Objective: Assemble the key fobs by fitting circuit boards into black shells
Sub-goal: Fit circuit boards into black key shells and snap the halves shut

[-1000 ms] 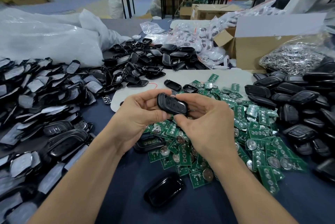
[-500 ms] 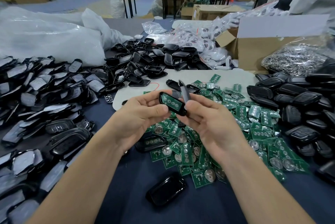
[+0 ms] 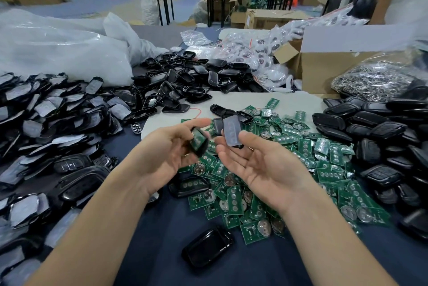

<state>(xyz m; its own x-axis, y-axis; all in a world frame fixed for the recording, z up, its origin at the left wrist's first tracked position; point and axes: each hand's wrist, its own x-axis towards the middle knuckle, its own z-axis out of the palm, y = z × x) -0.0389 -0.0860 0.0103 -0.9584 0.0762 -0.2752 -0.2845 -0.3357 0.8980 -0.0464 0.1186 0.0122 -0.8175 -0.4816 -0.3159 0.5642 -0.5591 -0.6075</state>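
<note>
My left hand holds a black shell half with a green circuit board seated in it, tilted up above the table. My right hand, palm up, pinches the other shell half, whose grey inner side faces me. The two halves are apart by a small gap. Beneath both hands lies a heap of green circuit boards with round coin cells. One empty black shell lies on the blue cloth near me.
Black shells with grey film are piled at the left, open shells at the back, closed black fobs at the right. A cardboard box, a bag of metal rings and white plastic bags stand behind.
The closed fob has been pulled apart into two halves. My right hand has turned palm up and moved right with the cover; my left keeps the half with the board.
</note>
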